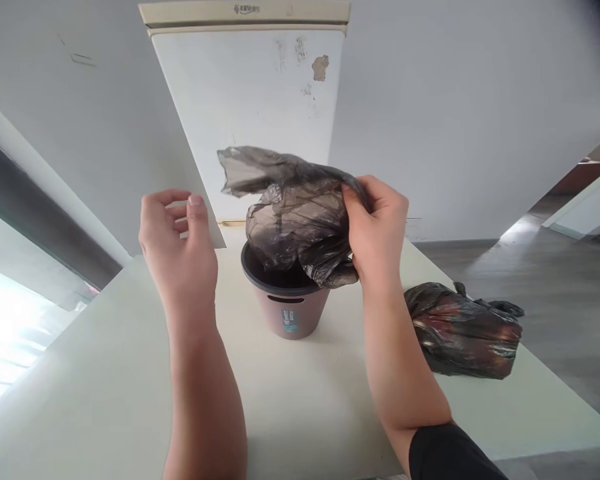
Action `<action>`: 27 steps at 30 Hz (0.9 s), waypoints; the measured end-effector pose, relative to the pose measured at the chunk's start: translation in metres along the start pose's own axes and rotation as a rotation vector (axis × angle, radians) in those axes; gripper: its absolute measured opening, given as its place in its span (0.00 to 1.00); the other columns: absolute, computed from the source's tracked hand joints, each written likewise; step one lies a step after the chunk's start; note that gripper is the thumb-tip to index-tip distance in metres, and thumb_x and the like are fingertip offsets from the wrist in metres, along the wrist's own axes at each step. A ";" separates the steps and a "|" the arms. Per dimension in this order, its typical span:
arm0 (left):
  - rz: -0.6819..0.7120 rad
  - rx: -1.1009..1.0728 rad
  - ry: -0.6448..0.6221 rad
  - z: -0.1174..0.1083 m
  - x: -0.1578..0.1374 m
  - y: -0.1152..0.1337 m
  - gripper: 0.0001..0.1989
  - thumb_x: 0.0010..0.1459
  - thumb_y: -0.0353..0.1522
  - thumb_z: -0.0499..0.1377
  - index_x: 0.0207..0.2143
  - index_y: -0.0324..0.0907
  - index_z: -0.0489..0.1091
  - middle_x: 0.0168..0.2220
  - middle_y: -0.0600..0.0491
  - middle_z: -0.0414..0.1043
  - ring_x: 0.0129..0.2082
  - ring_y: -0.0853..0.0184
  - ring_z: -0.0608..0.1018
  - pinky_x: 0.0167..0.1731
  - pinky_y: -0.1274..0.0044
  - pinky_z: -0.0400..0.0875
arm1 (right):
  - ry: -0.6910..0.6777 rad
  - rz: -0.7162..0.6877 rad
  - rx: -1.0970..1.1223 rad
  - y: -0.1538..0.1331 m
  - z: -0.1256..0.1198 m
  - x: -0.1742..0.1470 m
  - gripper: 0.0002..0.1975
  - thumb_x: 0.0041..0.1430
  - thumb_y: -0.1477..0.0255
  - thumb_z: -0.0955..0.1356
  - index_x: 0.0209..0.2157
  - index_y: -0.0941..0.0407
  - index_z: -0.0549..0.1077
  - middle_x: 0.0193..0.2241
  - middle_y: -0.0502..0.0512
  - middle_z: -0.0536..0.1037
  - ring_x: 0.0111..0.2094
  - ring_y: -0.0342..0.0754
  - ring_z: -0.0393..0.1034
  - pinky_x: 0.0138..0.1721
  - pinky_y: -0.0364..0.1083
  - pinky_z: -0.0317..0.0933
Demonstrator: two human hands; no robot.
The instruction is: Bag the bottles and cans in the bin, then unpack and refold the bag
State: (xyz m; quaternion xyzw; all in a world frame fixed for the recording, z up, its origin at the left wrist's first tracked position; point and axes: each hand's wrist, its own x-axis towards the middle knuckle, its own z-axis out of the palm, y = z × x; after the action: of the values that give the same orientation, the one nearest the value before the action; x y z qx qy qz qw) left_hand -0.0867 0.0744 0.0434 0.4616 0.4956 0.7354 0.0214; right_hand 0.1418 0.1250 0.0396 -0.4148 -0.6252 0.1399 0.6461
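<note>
A thin, see-through black garbage bag (300, 213) hangs over the mouth of a mauve trash can (293, 317) with a dark rim. My right hand (380, 223) pinches the bag's right side between thumb and fingers. The bag's loose end points left, and its lower part dips into the can's opening. To the left of the bag, my left hand (180, 233) is raised with nothing in it, its fingers loosely bent and the thumb apart from the palm. The can stands upright on a pale table.
On the table (300, 427), right of my right forearm, lies a filled, knotted black bag (465, 333) with reddish contents. A white refrigerator (250, 87) stands behind the table against a grey wall. Wooden floor (480, 267) shows beyond the right edge.
</note>
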 end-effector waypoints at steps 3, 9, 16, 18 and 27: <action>-0.129 -0.120 -0.171 0.005 -0.010 0.014 0.19 0.68 0.52 0.62 0.40 0.45 0.74 0.26 0.53 0.74 0.23 0.67 0.76 0.19 0.74 0.66 | -0.128 0.058 0.109 -0.001 0.003 -0.001 0.17 0.68 0.54 0.67 0.37 0.54 0.75 0.34 0.54 0.76 0.41 0.54 0.73 0.41 0.50 0.69; -0.071 -0.157 -0.378 0.026 -0.027 0.020 0.12 0.58 0.40 0.73 0.40 0.45 0.78 0.32 0.53 0.77 0.28 0.67 0.79 0.27 0.76 0.76 | -0.499 0.109 0.318 -0.004 -0.004 -0.004 0.15 0.62 0.55 0.73 0.39 0.52 0.78 0.33 0.52 0.79 0.39 0.54 0.76 0.38 0.50 0.71; 0.056 -0.147 -0.127 0.019 -0.017 0.013 0.05 0.63 0.37 0.69 0.36 0.46 0.79 0.30 0.55 0.78 0.32 0.65 0.81 0.34 0.70 0.80 | -0.112 -0.028 -0.108 0.018 -0.020 0.011 0.09 0.63 0.62 0.71 0.33 0.52 0.77 0.32 0.53 0.76 0.36 0.52 0.71 0.36 0.50 0.67; 0.124 -0.174 -0.004 0.020 -0.019 0.021 0.04 0.61 0.35 0.70 0.36 0.47 0.79 0.32 0.55 0.79 0.36 0.61 0.83 0.38 0.64 0.81 | -0.015 -0.062 -0.281 0.021 -0.025 0.014 0.07 0.61 0.66 0.72 0.29 0.52 0.76 0.34 0.54 0.77 0.36 0.52 0.70 0.40 0.52 0.67; -0.132 -0.457 -0.313 0.011 -0.019 0.034 0.27 0.65 0.59 0.52 0.29 0.48 0.70 0.36 0.47 0.78 0.41 0.54 0.83 0.34 0.64 0.79 | 0.077 -0.141 0.231 -0.001 -0.047 0.006 0.16 0.62 0.78 0.61 0.48 0.49 0.71 0.53 0.59 0.76 0.49 0.53 0.74 0.47 0.53 0.70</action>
State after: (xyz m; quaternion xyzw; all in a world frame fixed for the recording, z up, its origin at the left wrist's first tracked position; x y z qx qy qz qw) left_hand -0.0534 0.0562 0.0572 0.5193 0.3368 0.7449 0.2490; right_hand 0.1858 0.1115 0.0507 -0.2976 -0.6074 0.1491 0.7213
